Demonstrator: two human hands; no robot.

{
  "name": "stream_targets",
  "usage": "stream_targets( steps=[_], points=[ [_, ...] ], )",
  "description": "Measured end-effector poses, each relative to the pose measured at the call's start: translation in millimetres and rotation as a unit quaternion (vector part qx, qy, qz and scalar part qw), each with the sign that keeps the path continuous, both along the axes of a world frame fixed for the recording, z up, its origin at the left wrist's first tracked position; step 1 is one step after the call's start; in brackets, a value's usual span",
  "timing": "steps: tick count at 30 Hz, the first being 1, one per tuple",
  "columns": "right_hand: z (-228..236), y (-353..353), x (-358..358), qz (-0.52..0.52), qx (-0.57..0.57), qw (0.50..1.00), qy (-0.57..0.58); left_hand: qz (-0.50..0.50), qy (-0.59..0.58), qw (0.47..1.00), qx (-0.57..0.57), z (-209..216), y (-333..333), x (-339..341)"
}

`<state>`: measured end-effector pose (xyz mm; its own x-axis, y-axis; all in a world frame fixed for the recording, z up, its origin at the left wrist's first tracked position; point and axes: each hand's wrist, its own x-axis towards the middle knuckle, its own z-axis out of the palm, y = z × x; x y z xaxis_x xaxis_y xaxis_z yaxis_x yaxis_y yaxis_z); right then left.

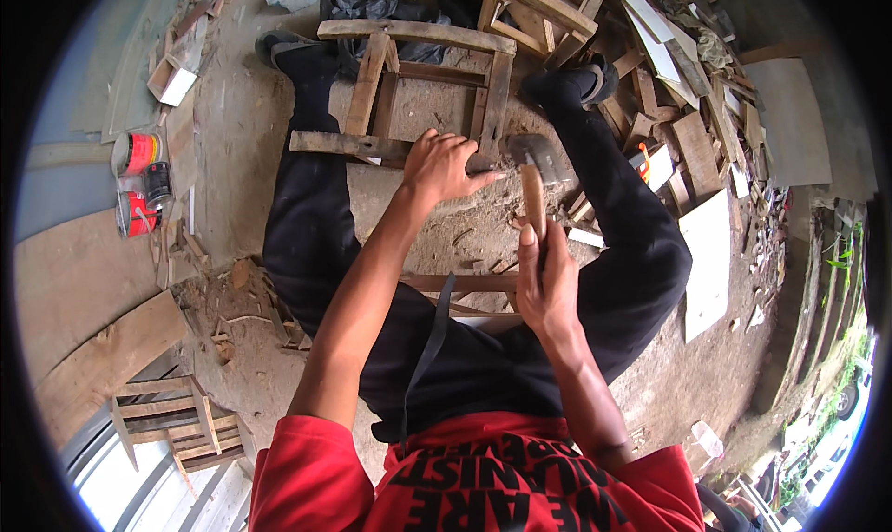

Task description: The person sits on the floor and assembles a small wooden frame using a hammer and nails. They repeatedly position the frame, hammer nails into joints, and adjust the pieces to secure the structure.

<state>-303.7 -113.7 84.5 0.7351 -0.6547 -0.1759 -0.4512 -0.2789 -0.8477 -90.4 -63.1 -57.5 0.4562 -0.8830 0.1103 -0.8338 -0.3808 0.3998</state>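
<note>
Between my feet stands a wooden frame point(416, 36) of rough brown bars, with uprights joining a far bar and a near bar point(348, 144). My left hand point(439, 166) rests on the near bar toward its right end, fingers curled over it and thumb stretched to the right. In my right hand point(550, 276) is a hammer point(532, 197), gripped by its wooden handle with the thumb along it. The dark hammer head point(539, 158) is just right of the bar's end, close to my left thumb; I cannot tell whether they touch.
Scrap wood point(688, 151) is heaped on the right, with a white board point(706, 262) nearer. Another wooden frame point(539, 16) stands at the far right. Black plastic bags point(372, 7) lie behind. Paint cans point(139, 153) stand at left; a small wooden stool point(177, 420) is at lower left.
</note>
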Motion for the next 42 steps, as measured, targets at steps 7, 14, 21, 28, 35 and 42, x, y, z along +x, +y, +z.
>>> stream_targets(
  steps=[7,14,21,28,35,42],
  points=[
    [-22.4,-5.7,-6.7,0.048,-0.057,0.997,0.017,-0.022,0.025,0.999,0.013,-1.3,-0.7,2.7],
    [-21.7,-4.2,-16.0,0.022,-0.042,0.998,0.046,-0.001,0.004,0.999,-0.046,-3.1,1.0,-1.0],
    [-35.6,15.3,-30.9,-0.041,0.159,0.986,-0.037,-0.044,0.052,0.985,-0.159,0.5,10.7,7.2],
    [-50.9,15.7,-36.8,-0.031,0.135,0.99,0.006,-0.018,0.049,0.987,-0.153,-3.9,7.4,9.2],
    [-50.4,7.5,-22.5,-0.009,0.15,0.989,0.007,-0.019,0.013,0.977,-0.211,-7.9,3.4,9.0],
    [-19.9,12.1,-16.3,0.018,0.083,0.992,-0.095,-0.01,0.041,0.984,-0.171,-8.2,6.0,4.6]
  ],
)
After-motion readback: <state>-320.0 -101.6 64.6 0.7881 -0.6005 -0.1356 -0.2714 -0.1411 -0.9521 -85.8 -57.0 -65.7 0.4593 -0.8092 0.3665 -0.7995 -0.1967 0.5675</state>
